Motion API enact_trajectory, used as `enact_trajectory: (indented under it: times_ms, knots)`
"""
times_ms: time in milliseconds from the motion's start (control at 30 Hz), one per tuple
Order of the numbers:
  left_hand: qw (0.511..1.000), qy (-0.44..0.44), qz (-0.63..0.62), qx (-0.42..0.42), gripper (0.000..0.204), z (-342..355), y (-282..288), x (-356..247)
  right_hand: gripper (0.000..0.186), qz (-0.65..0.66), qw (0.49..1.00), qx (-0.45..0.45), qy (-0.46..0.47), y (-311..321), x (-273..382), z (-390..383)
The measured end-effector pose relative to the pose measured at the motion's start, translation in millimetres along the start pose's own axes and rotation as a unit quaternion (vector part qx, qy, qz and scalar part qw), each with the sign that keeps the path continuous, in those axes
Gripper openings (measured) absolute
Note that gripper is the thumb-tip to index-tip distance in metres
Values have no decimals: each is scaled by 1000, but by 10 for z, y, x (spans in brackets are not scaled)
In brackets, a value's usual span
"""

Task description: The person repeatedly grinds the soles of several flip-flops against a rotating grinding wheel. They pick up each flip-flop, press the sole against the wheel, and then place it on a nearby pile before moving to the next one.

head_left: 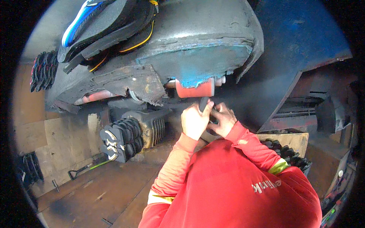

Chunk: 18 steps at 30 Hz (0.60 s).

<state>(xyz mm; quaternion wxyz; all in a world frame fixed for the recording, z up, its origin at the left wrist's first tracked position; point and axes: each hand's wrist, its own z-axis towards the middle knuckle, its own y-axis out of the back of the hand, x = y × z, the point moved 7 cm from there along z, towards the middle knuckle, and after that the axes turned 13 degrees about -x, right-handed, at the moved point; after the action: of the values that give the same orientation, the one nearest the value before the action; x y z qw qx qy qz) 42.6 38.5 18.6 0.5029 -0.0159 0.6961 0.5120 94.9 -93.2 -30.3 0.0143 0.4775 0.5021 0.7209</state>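
Observation:
My left hand (pixel 196 121) and my right hand (pixel 225 118) are close together in front of my chest. Both are closed around a dark foam sole (pixel 204 103), whose upper end sticks up past my left thumb. Its lower part is mostly covered by my fingers. Just beyond the sole is a reddish sanding wheel (pixel 195 90), partly under a ragged blue cloth flap (pixel 197 62) on a grey machine hood (pixel 205 22). Whether the sole touches the wheel I cannot tell.
Black soles with yellow and blue edges (pixel 125 28) lie on the hood at upper left. A bundle of black sandal soles (pixel 119 140) sits left of me, beside a ribbed motor (pixel 154 129). More dark soles (pixel 287 154) are at my right. A blue metal panel (pixel 281 64) stands at right.

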Motion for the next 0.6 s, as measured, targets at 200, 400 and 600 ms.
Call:
enact_trajectory:
  times_ms: [200,400,600]
  knots:
    - [997,-39,-55,-26,37,-93,137,-147,58,-15,995,-73,65,136,105,-44]
    - [995,-53,-73,-48,34,-150,222,-157,58,-15,984,-131,117,199,240,-45]
    - [990,-75,-95,-70,38,-51,240,-106,50,-28,997,-50,49,143,226,17]
